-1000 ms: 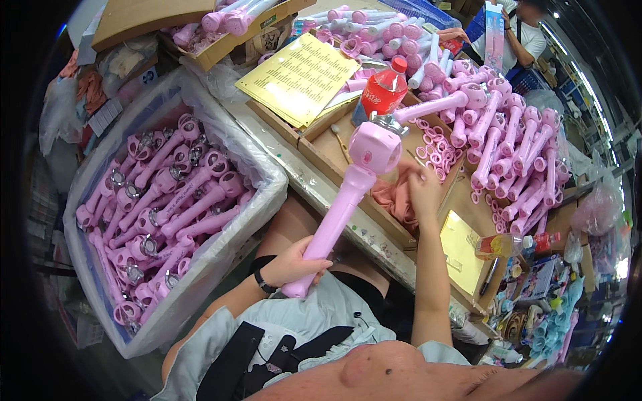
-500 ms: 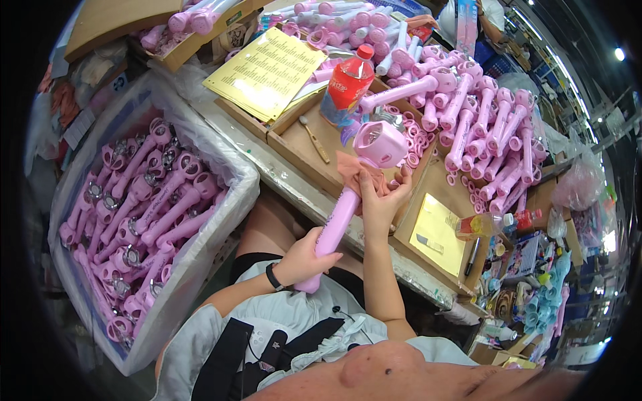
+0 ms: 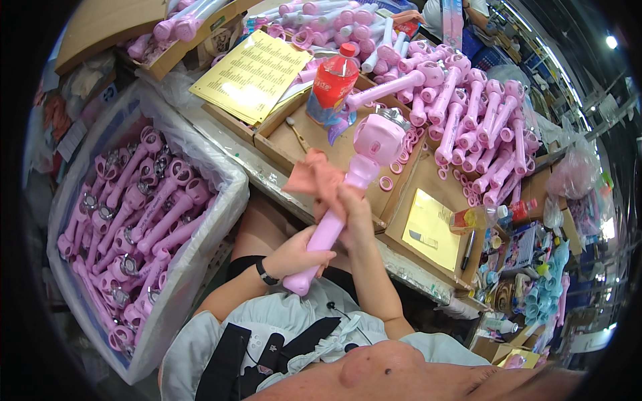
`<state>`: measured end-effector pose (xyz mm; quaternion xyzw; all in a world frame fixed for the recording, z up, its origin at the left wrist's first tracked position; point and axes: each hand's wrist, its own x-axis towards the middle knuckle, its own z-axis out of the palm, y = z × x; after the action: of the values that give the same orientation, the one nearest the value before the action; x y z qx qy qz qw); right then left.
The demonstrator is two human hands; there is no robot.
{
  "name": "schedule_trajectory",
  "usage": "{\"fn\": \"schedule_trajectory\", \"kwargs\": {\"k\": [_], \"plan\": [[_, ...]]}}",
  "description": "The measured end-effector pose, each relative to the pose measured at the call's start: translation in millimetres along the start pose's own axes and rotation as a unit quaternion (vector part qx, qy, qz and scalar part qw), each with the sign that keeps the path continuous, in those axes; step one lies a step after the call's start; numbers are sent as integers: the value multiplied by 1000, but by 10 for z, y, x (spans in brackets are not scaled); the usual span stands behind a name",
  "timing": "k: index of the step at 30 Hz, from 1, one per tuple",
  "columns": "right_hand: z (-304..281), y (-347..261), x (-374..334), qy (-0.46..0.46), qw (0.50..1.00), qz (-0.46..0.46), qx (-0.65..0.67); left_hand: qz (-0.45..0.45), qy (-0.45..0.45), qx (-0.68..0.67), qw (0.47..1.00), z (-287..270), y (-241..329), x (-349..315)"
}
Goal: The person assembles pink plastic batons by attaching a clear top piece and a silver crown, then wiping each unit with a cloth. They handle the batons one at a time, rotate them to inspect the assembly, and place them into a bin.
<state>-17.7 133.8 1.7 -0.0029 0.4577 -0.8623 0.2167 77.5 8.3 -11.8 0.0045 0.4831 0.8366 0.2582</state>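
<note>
A pink plastic toy wand [image 3: 378, 142] with a round hollow head and a long handle slants up and away from my lap. My left hand [image 3: 299, 254] is wrapped round the lower part of its handle, near the rounded end. Higher up, my right hand [image 3: 354, 215] grips an orange cloth [image 3: 319, 179] against the upper handle, below the head. One corner of the cloth sticks out to the left. My right fingers are partly hidden behind the handle and the cloth.
Left of me, a plastic-lined bin [image 3: 224, 200] holds many pink wands. On the bench stand a red-labelled bottle [image 3: 332, 85], a toothbrush [image 3: 298, 135], yellow sheets [image 3: 251, 73], pink rings [image 3: 386, 184] and a pile of wands [image 3: 468, 113]. A second bottle [image 3: 476, 217] lies at right.
My right hand and the cloth have slid from the wand's neck down its handle. The wand's head has turned, showing a silvery part at its far side. My left hand still grips the lower handle.
</note>
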Motion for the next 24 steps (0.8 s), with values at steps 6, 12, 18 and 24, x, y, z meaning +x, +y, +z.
{"fn": "schedule_trajectory", "kwargs": {"k": [6, 12, 18, 24], "plan": [[89, 63, -294, 77, 981, -64, -164, 145, 85, 296, 940, -19, -100, 146], [-120, -523, 58, 9, 995, -97, 11, 99, 74, 278, 953, 78, -276, -67], [181, -801, 111, -181, 970, -141, 77, 142, 89, 73, 983, 55, -365, -102], [138, -432, 34, -36, 978, -203, -32, 279, 217, -94, 931, 86, -395, 60]]}}
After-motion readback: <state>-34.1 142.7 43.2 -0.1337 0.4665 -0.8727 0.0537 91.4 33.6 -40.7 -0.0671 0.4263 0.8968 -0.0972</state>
